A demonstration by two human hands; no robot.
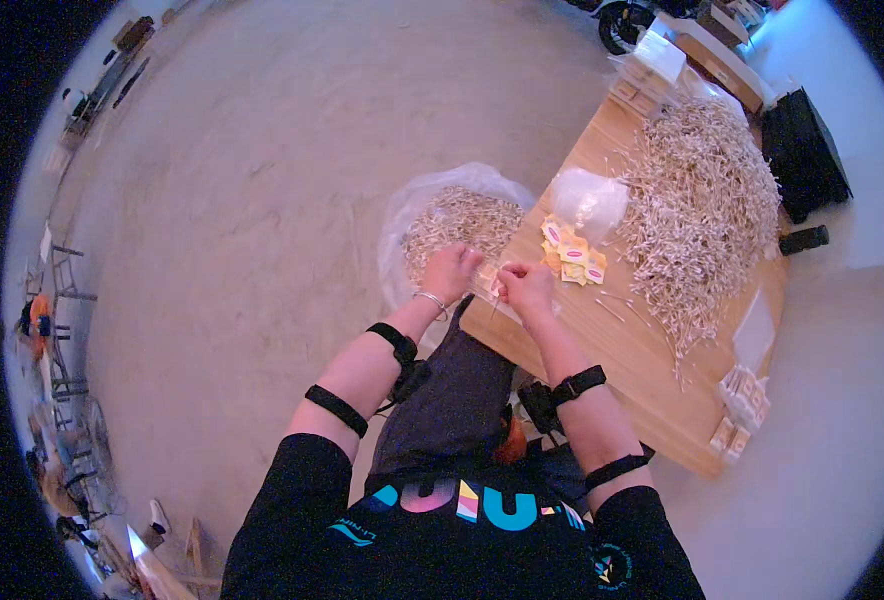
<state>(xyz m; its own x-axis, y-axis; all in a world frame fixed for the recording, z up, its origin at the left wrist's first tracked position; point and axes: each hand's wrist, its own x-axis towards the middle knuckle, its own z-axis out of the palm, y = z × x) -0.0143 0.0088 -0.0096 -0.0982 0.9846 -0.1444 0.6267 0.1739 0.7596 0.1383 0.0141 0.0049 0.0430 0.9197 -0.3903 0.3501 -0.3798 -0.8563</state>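
My left hand [450, 272] and my right hand [527, 285] meet at the near corner of a wooden table [652, 375]. Both pinch a small clear packet [489, 282] with thin wooden sticks between them. Just beyond the hands lies a cluster of small yellow and pink labels [572, 258]. A big heap of pale thin sticks [702, 205] covers the table's far half. To the left of the table, a clear plastic bag [432, 215] on the floor holds a pile of filled stick packets.
A crumpled clear bag [590, 200] lies on the table beside the heap. Small boxes [737, 405] stand at the table's right edge. A black case [807, 155] and a dark bottle [804, 240] sit on the floor beyond. Bare concrete floor stretches left.
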